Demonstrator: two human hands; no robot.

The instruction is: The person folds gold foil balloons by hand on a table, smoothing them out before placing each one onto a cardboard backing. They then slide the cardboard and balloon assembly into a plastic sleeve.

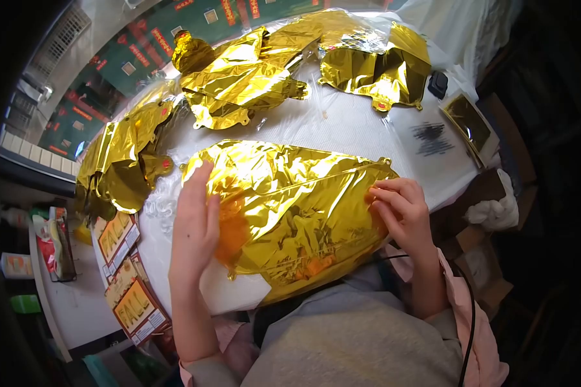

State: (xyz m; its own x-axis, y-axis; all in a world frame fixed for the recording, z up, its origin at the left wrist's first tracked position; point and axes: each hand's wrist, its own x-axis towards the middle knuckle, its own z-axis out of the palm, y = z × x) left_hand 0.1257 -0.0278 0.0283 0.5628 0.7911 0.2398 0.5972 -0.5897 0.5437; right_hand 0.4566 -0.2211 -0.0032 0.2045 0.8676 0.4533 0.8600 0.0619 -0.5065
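A large gold foil balloon (290, 200), flat and creased, lies in front of me, its near edge reaching over my lap. My left hand (197, 222) is at its left side, fingers stretched out and held together, the palm turned toward the foil. At the right end, my right hand (403, 209) has thumb and fingers brought together in a pinch at the balloon's edge. The exact bit of foil between those fingertips is hidden. Small tabs show along the balloon's rim.
More gold foil balloons (239, 84) are heaped at the back, with another pile (126, 161) at left. Printed "FALL" packets (135, 303) lie at the left edge. A black object (438, 84) and a framed gold sheet (471, 126) sit at right. A black cable (472, 309) hangs beside my right arm.
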